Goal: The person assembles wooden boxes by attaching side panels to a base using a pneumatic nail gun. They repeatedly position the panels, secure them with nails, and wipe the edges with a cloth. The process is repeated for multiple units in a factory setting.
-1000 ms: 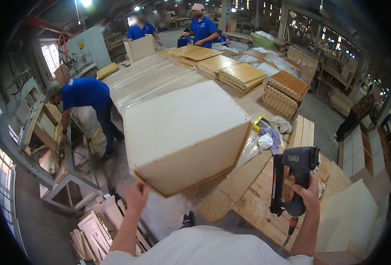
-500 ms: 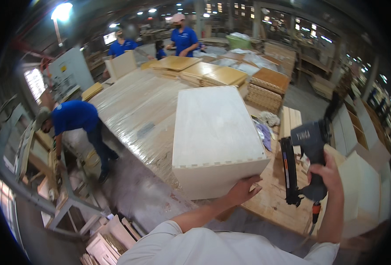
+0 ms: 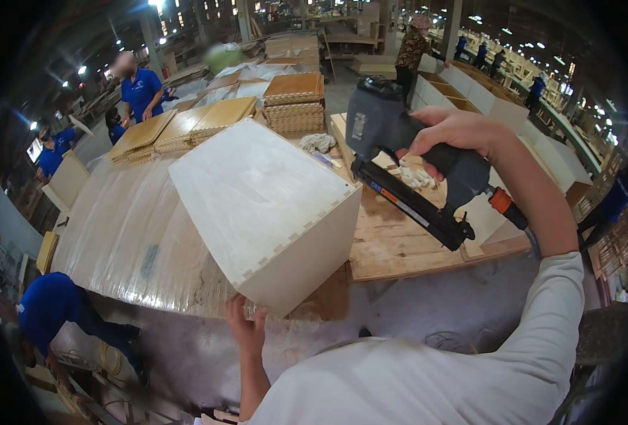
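A pale wooden box (image 3: 261,202) with finger-jointed edges sits on a plastic-wrapped stack of panels (image 3: 119,227), its broad face up and one side toward me. At the box's lower near corner, my left hand (image 3: 245,322) touches it with the fingers apart. My right hand (image 3: 447,138) is wrapped round the handle of a black pneumatic nail gun (image 3: 406,177), raised right of the box above a wooden tabletop (image 3: 392,248). The gun's nose points down and toward me, apart from the box. An air hose (image 3: 509,207) joins its handle through an orange fitting.
Stacks of brown panels (image 3: 294,99) and yellowish panels (image 3: 208,120) stand beyond the box. A white rag (image 3: 317,143) lies near them. More pale boxes (image 3: 495,106) stand at right. A co-worker in blue (image 3: 55,308) bends over at lower left; another (image 3: 142,92) stands at back left.
My view has swung to the right, and the box now appears turned. My left hand has shifted to the box's left near corner. The nail gun is higher and tilted.
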`<state>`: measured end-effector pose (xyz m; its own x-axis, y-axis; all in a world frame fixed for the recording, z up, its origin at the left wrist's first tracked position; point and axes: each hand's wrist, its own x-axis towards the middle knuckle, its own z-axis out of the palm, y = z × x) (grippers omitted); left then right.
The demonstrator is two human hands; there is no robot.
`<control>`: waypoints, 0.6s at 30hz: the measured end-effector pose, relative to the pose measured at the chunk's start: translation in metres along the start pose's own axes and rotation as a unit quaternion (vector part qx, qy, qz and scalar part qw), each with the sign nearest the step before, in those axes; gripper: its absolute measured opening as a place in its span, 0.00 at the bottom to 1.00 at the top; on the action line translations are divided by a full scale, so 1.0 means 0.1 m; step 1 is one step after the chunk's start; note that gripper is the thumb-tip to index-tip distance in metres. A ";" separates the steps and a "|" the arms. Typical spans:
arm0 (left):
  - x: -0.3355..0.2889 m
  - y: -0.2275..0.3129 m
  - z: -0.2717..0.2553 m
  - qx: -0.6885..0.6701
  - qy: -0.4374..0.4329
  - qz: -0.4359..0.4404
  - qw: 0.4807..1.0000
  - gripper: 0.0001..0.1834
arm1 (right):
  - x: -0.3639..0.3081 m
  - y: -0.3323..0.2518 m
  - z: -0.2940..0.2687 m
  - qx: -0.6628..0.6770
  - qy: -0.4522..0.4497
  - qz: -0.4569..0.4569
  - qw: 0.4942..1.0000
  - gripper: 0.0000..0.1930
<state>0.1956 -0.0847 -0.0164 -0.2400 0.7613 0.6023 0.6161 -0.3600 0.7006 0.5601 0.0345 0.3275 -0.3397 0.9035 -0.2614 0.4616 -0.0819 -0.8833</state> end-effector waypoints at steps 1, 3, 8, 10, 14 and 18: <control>0.01 -0.02 0.01 0.034 -0.055 0.024 0.998 0.22 | 0.03 -0.01 0.02 -0.006 -0.007 0.009 1.000 0.23; -0.01 0.02 0.09 0.018 -0.070 0.005 0.997 0.16 | 0.08 -0.03 0.02 -0.017 -0.025 0.029 0.999 0.23; -0.07 0.02 0.15 0.004 -0.072 -0.034 0.997 0.11 | 0.08 -0.11 0.05 -0.039 -0.027 0.046 0.998 0.24; -0.09 -0.01 0.18 -0.018 -0.070 -0.050 0.996 0.11 | 0.06 -0.12 0.07 -0.040 -0.017 0.054 0.998 0.23; -0.09 -0.05 0.23 -0.024 -0.062 -0.048 0.997 0.12 | 0.08 -0.11 0.05 -0.053 -0.020 0.067 0.996 0.23; -0.09 -0.09 0.24 -0.037 -0.067 -0.048 0.996 0.12 | 0.08 -0.14 0.09 -0.052 -0.016 0.062 0.997 0.22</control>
<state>0.2107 -0.0755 -0.0375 -0.1903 0.8570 0.4789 0.5371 -0.3174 0.7815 0.5438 0.0390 0.3346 -0.2998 0.8756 -0.3788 0.5826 -0.1464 -0.7995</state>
